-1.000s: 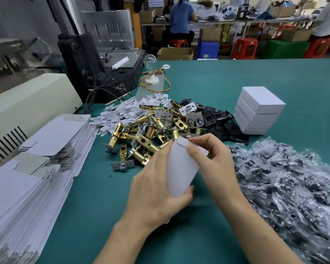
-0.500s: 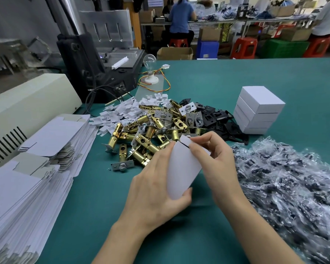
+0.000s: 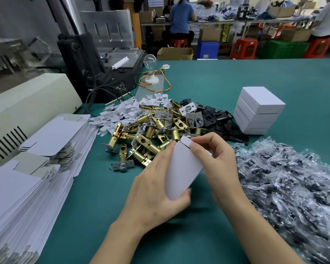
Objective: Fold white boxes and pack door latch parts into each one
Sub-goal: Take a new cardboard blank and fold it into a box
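White cardboard box (image 3: 181, 172), part-folded, held over the near middle of the green worktop (image 3: 236, 77).
Left hand (image 3: 156, 195) curls its fingers round the lower end; right hand (image 3: 217, 161) pinches the top flap. The long axis runs from near edge toward far edge, flap end pointing at the brass door latch heap (image 3: 147, 138). A few closed white boxes (image 3: 259, 111) sit stacked rightward; many flat white blanks (image 3: 27, 178) at the left edge suggest most work remains.

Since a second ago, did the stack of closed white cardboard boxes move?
No. The stack of white cardboard boxes stays put, right beside the pile of black metal plates, as before.
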`<state>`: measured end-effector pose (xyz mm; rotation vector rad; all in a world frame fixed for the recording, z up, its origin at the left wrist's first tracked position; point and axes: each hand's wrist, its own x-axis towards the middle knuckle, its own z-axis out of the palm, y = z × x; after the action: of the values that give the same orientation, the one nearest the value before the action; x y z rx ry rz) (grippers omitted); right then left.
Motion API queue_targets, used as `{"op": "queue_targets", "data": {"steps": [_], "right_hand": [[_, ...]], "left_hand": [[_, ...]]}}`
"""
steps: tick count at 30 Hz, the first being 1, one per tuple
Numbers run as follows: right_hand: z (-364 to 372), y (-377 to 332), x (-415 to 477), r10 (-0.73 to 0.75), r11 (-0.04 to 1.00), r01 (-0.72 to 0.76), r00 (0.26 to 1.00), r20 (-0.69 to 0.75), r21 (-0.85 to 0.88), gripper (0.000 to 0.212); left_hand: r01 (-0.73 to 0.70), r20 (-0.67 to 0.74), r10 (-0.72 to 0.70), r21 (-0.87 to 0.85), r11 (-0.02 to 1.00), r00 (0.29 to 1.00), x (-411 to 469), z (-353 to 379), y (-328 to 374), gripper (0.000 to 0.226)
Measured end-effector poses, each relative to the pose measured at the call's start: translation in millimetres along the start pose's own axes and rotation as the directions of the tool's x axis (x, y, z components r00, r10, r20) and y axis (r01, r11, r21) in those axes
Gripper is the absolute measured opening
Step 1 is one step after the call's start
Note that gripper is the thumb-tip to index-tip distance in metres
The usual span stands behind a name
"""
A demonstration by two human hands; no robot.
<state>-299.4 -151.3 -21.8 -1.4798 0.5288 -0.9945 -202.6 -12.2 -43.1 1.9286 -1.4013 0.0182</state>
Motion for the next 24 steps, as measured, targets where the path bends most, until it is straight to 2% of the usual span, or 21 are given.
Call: {"op": "queue_targets", "data": {"steps": [6,12,21,24], "right_hand": [[-0.5,-0.8,-0.2,0.013,1.000,-0.013,1.000,-0.007,-0.010,0.001],[-1.6,-1.2,-0.2,0.039,0.999,-0.038,0.998,0.046,-0.029,0.002],[-2.5,-3.0,-0.9,-0.021,0.990,0.032,0.997,0.076,-0.140,0.006],[-4.0,-1.5,1.0,0.034,0.992,-0.025,0.996,0.077,-0.120,0.005]], "left_hand": [[-0.001,0.005,0.001,-0.018,1.000,1.000,-0.5,0.9,-2.7,0.100],[0.012,0.018,-0.011,-0.009,1.000,1.000,-1.1,-1.5,-4.0,0.100],[0.027,0.049,-0.027,0.015,1.000,0.998,0.3,-5.9,-3.0,0.100],[0.028,0.048,-0.030,0.040,0.999,0.998,-0.1,-6.7,-2.0,0.100]]}}
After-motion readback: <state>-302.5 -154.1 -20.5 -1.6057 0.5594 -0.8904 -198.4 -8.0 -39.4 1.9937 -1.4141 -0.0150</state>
